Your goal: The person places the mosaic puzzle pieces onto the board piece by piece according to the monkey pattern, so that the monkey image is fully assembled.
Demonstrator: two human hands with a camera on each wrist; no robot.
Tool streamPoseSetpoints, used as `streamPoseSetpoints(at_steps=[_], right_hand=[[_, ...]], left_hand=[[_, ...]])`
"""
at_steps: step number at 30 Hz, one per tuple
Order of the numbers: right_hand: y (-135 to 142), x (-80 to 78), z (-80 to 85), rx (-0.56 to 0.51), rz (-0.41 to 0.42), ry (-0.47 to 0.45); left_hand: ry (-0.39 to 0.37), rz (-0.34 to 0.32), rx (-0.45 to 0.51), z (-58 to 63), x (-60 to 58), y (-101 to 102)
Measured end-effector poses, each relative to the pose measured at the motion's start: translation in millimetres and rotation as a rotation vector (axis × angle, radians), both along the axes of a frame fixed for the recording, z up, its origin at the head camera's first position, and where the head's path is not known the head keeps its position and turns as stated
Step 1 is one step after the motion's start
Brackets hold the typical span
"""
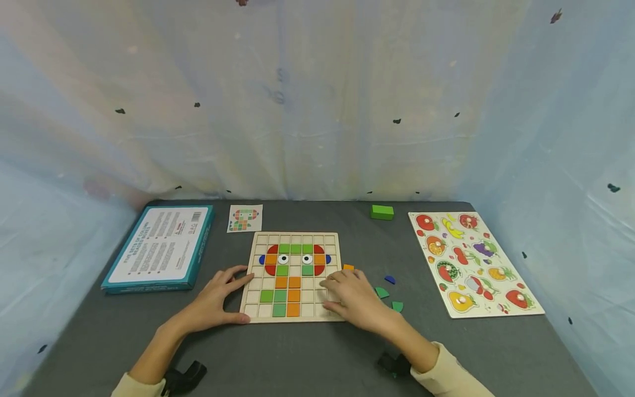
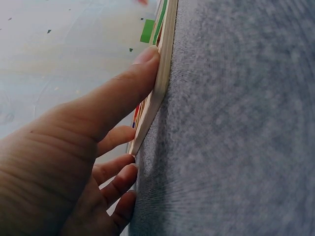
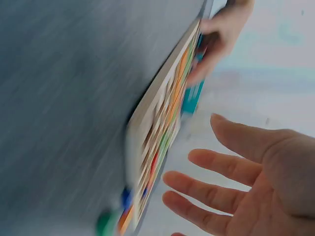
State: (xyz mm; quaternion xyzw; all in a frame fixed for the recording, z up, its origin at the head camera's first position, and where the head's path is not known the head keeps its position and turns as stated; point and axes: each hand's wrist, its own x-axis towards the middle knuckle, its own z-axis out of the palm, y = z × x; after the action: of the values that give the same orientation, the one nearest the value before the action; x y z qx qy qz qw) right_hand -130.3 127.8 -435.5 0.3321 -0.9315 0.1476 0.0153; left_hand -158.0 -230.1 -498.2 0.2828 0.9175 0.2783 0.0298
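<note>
A wooden grid board [image 1: 315, 311] lies on the table, its cells partly filled with colored tiles and two eye pieces forming a figure. My left hand [image 1: 218, 298] steadies it, thumb at the near left corner and fingers along the left edge; the left wrist view shows the thumb [image 2: 133, 81] against the board's wooden side [image 2: 160, 88]. Above the right part of the board hovers my right hand [image 1: 359, 300], fingers spread, holding nothing, as the right wrist view shows with its fingers [image 3: 211, 194]. A printed pattern card [image 1: 253, 224] lies beyond the board.
Loose green pieces [image 1: 382, 292], a blue piece [image 1: 390, 279] and an orange piece [image 1: 348, 267] lie right of the board. A green block [image 1: 382, 212] stands at the back. A teal box [image 1: 159, 245] is at left, a fruit puzzle board [image 1: 468, 284] at right.
</note>
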Motion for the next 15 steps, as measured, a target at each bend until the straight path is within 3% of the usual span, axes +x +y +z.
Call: streamPoseSetpoints(at_steps=[6,15], right_hand=[[40,-1.9,-9.6,-0.054,-0.143,0.017],[66,0.0,-12.3,-0.084,-0.225,-0.022]], left_hand=[[-0.001,0.006,-0.009,-1.5,0.4,0],[0.008,0.006,0.005,-1.7,-1.1,-1]])
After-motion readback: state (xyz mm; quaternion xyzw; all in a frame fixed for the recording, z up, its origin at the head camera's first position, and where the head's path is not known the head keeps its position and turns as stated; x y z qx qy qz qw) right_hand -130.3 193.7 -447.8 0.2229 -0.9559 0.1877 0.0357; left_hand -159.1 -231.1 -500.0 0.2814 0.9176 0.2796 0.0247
